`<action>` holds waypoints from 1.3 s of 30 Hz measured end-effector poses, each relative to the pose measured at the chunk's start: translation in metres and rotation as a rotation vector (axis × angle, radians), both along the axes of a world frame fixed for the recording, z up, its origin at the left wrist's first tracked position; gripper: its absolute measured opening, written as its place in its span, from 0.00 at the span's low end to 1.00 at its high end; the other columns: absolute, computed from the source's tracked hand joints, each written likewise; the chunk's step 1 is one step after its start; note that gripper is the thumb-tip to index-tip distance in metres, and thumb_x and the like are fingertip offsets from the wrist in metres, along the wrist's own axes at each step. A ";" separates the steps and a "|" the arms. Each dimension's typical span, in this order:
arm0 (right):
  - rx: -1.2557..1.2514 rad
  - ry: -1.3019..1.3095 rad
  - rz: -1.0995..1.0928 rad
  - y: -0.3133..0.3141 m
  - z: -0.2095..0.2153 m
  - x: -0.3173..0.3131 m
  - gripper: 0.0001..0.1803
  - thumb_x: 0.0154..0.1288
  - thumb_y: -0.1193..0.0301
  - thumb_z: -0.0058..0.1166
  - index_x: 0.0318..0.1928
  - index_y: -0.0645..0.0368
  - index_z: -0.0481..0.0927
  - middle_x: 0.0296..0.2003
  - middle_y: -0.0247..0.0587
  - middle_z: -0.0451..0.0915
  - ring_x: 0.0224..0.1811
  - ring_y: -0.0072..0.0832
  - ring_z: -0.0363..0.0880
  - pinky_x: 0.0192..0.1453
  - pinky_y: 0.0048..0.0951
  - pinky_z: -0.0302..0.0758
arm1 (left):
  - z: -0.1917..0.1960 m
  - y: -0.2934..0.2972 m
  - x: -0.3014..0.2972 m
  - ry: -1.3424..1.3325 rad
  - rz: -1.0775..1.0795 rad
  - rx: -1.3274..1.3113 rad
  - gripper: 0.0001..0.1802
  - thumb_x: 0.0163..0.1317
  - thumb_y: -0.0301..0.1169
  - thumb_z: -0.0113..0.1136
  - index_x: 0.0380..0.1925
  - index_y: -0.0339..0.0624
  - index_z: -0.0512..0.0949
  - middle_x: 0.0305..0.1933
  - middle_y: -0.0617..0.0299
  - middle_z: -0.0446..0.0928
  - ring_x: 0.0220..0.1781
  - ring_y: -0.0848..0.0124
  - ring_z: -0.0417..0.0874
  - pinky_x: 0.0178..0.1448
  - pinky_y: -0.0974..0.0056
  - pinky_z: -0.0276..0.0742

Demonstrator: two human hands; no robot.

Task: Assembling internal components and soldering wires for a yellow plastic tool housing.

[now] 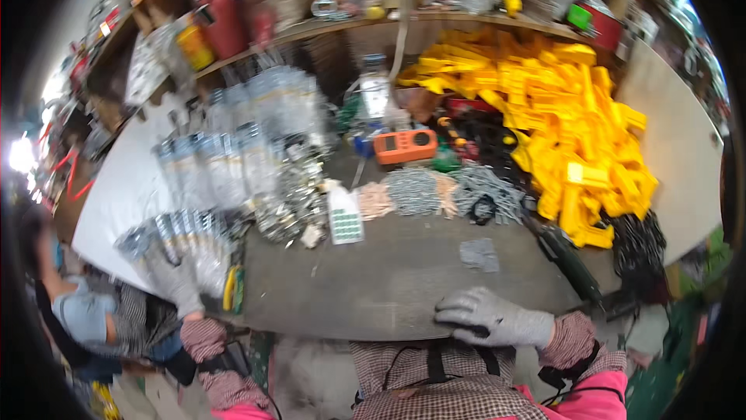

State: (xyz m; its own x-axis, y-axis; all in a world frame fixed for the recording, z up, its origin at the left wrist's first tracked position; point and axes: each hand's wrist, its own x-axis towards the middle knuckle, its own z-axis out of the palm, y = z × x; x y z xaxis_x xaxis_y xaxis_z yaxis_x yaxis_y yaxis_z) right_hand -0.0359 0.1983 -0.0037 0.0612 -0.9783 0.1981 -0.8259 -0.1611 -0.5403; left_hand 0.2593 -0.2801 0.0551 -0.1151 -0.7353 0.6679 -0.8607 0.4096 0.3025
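Observation:
My left hand (177, 282), in a grey glove, reaches onto a fanned row of clear plastic pieces with silvery ends (203, 245) at the table's left front. Its fingers are blurred against them, so a grip cannot be made out. Close to its right lies a yellow-and-green handled tool (233, 289). My right hand (497, 317), also gloved, is at the front edge of the dark work mat (350, 288), fingers stretched toward the left with nothing seen in them. A small, thin grey translucent piece (478, 255) lies on the mat beyond it.
Yellow plastic parts (579, 132) are heaped at right, near a dark power screwdriver (563, 257). Grey screws (412, 191), an orange device (404, 146) and a green-dotted card (344, 216) lie mid-table. Shiny metal parts (291, 210) sit at left. A loaded shelf (311, 27) spans the back.

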 end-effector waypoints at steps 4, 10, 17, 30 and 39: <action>-0.083 0.047 -0.385 0.050 0.031 -0.043 0.18 0.66 0.67 0.59 0.56 0.53 0.78 0.50 0.43 0.80 0.55 0.43 0.78 0.63 0.40 0.73 | 0.004 -0.002 -0.005 -0.089 -0.127 -0.409 0.26 0.61 0.30 0.64 0.60 0.39 0.74 0.62 0.49 0.75 0.63 0.57 0.76 0.66 0.54 0.72; -0.224 0.373 -0.676 -0.002 0.016 -0.117 0.17 0.65 0.74 0.57 0.54 0.56 0.80 0.47 0.47 0.82 0.51 0.46 0.80 0.51 0.43 0.79 | -0.011 0.197 -0.155 -0.510 -1.329 -0.443 0.19 0.59 0.37 0.67 0.48 0.40 0.80 0.44 0.55 0.78 0.51 0.57 0.82 0.52 0.56 0.81; -0.106 0.542 -0.733 -0.037 -0.013 -0.153 0.14 0.57 0.77 0.53 0.45 0.61 0.80 0.42 0.53 0.80 0.45 0.50 0.82 0.46 0.46 0.79 | -0.029 0.251 -0.193 -0.615 -1.532 0.306 0.28 0.62 0.46 0.65 0.55 0.40 0.76 0.52 0.54 0.76 0.58 0.51 0.77 0.66 0.48 0.70; -0.121 -0.361 -0.892 0.008 0.006 -0.049 0.15 0.65 0.68 0.65 0.50 0.59 0.80 0.34 0.39 0.83 0.32 0.24 0.80 0.41 0.26 0.78 | -0.062 0.290 -0.239 0.149 -1.373 1.108 0.11 0.69 0.27 0.60 0.49 0.36 0.77 0.45 0.55 0.83 0.50 0.64 0.86 0.55 0.60 0.80; -0.244 -0.444 -0.915 -0.012 -0.006 -0.009 0.18 0.62 0.74 0.66 0.53 0.56 0.79 0.33 0.32 0.80 0.29 0.15 0.78 0.37 0.19 0.78 | -0.069 0.287 -0.240 -0.307 -1.480 0.590 0.12 0.66 0.36 0.62 0.43 0.41 0.80 0.36 0.48 0.83 0.41 0.47 0.82 0.50 0.49 0.76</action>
State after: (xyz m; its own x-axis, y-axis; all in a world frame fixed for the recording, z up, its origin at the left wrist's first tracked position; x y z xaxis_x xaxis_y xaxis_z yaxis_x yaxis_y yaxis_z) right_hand -0.0445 0.1860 -0.0099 -0.8092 -0.5449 0.2198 -0.4228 0.2803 -0.8618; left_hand 0.0190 0.0070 -0.0138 -0.9858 0.0023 0.1682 0.1058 0.7857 0.6095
